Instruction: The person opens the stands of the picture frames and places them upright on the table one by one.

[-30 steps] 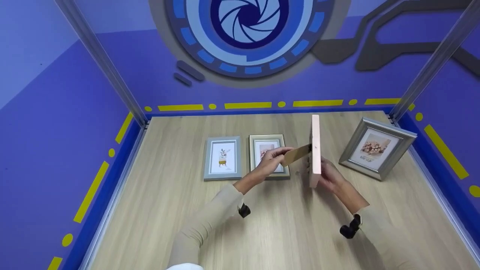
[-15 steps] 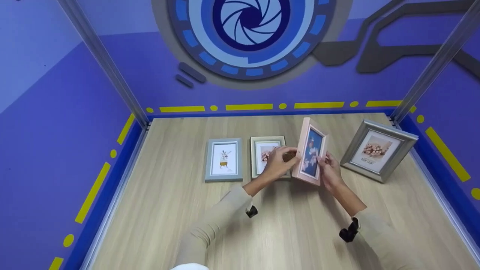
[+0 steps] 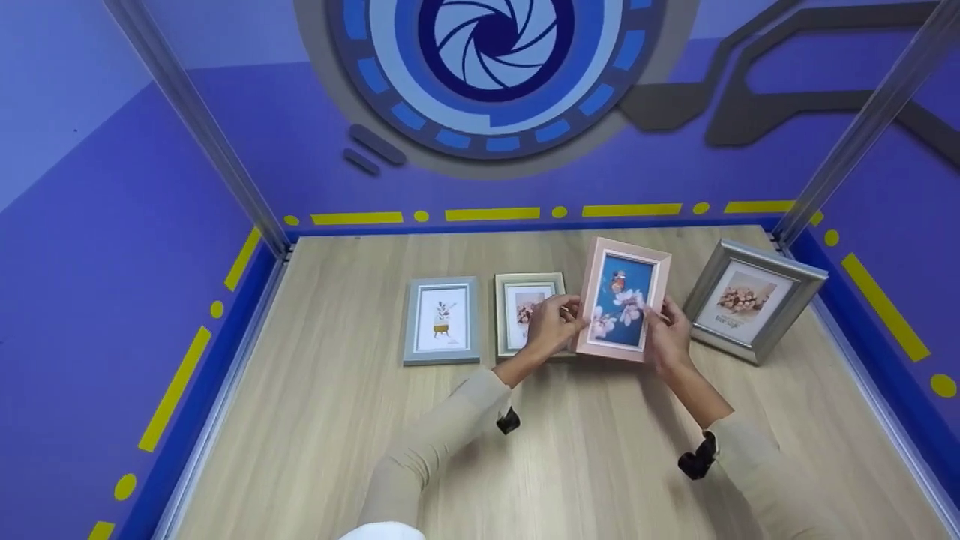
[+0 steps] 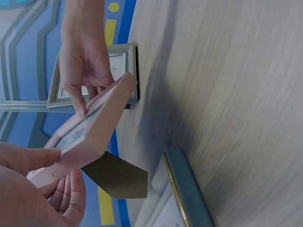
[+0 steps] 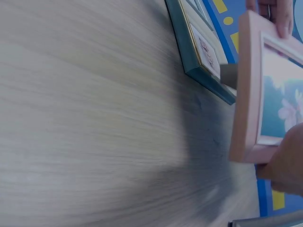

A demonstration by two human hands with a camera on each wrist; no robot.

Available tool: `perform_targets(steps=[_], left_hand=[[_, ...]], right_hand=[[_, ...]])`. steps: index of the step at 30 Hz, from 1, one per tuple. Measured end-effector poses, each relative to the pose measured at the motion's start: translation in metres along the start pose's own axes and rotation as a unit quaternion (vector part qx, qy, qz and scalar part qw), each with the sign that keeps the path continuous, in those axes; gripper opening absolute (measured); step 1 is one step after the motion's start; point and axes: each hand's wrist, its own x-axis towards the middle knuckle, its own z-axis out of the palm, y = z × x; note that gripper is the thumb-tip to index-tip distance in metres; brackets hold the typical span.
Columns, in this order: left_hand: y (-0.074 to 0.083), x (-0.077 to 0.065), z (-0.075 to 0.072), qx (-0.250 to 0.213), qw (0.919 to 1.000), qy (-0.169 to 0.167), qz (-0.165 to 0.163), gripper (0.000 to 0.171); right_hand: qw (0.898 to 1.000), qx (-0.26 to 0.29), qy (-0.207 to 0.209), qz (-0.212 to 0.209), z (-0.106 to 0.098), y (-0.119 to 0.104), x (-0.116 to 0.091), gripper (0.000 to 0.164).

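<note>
A pink picture frame (image 3: 624, 300) with a blue picture of blossoms is held up off the table, its front towards the head camera. My left hand (image 3: 552, 326) pinches its left edge, thumb on the front side. On the opposite edge, my right hand (image 3: 669, 339) grips it with the thumb over the front and fingers behind. In the left wrist view, a brown stand flap (image 4: 118, 177) sticks out from the frame's back. Partly covered by my left hand, a gold-edged frame (image 3: 529, 281) lies on the table beside it.
A grey-blue picture frame (image 3: 441, 319) lies further left on the wooden table (image 3: 337, 420). To the right, a silver picture frame (image 3: 756, 301) stands leaning back, near my right hand. Purple-blue walls (image 3: 247, 142) enclose the back and sides.
The pink frame has turned from edge-on to facing the head camera. My left hand has gone from the brown flap to the frame's left edge; my right hand keeps its hold.
</note>
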Motion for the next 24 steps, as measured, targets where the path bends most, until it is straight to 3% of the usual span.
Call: perform_targets(steps=[6, 9, 18, 24], left_hand=[[-0.005, 0.014, 0.014, 0.037, 0.9979, 0.031, -0.044, 0.025], [-0.01, 0.023, 0.023, 0.048, 0.9962, 0.051, -0.051, 0.025], [-0.029, 0.046, 0.049, 0.037, 0.9908, 0.112, -0.065, 0.031], [-0.036, 0.059, 0.065, 0.038, 0.9895, 0.137, -0.027, 0.03]], right_hand=[[0.996, -0.079, 0.025, -0.033, -0.003, -0.007, 0.006, 0.058], [0.992, -0.109, 0.023, -0.059, -0.006, -0.012, 0.008, 0.062], [0.989, -0.123, -0.015, -0.076, -0.009, -0.014, 0.017, 0.064], [0.982, -0.164, 0.008, -0.095, -0.009, -0.01, 0.024, 0.059]])
